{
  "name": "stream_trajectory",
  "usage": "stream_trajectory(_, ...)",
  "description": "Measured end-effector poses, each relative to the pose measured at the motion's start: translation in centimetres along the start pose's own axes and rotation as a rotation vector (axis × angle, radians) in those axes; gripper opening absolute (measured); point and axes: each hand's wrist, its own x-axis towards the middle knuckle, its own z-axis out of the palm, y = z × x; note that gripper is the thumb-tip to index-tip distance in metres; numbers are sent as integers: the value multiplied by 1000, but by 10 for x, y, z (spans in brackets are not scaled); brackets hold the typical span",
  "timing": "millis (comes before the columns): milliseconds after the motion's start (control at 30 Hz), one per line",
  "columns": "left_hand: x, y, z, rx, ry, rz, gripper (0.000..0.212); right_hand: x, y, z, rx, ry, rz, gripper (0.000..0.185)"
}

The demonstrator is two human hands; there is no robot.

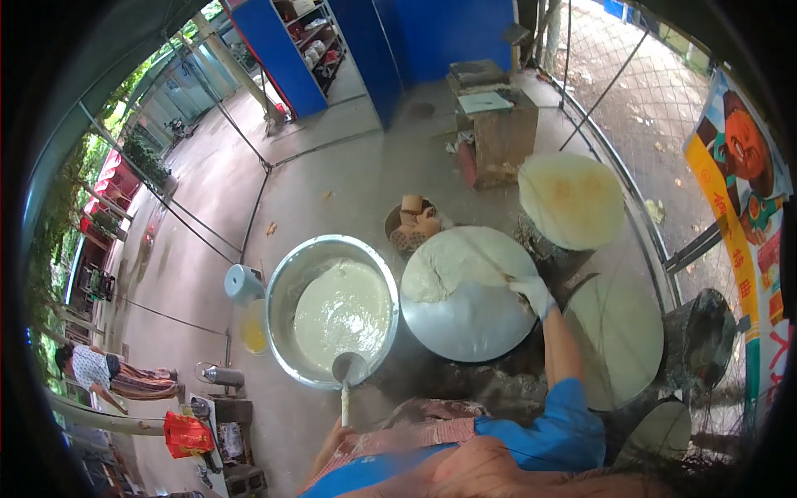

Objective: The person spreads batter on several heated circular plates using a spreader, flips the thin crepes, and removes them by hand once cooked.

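My left hand [336, 436] grips the pale handle of a metal ladle [350, 368], whose bowl rests at the near rim of a large metal basin [283, 348]. Thick, pale batter [339, 305] fills the basin's lower part. To the right lies a round metal griddle [470, 330]. Wet batter [461, 252] covers its far part, while the near part shows bare metal. My right hand [534, 295], in a white glove, is at the griddle's right edge, holding a thin wooden spreader [489, 263] that reaches across the batter. Its far end is blurred.
A bucket of perforated briquettes [414, 227] stands behind the griddle. Cooked flatbread [571, 200] sits at far right; a pale round surface [616, 342] lies nearer. A blue stool [243, 284] and yellow-filled container [254, 327] flank the basin. A person [118, 373] stands at far left.
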Motion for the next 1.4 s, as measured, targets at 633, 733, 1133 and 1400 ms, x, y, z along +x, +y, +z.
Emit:
stream_trajectory(633, -27, -30, -26, -391, 55, -57, 48, -76, -51, -17, -260, -370, 523, 13)
stream_trajectory(733, -23, -37, -34, -482, 7, -66, 47, -95, -21, -66, -258, -470, 170, 5)
stream_trajectory(1133, -68, -28, -69, -417, 55, -66, 9, -131, -17, -46, -294, -421, 427, 23)
stream_trajectory(1400, -43, 30, -135, -208, -60, -190, 21, -352, 145, 66, -26, 432, 111, 27)
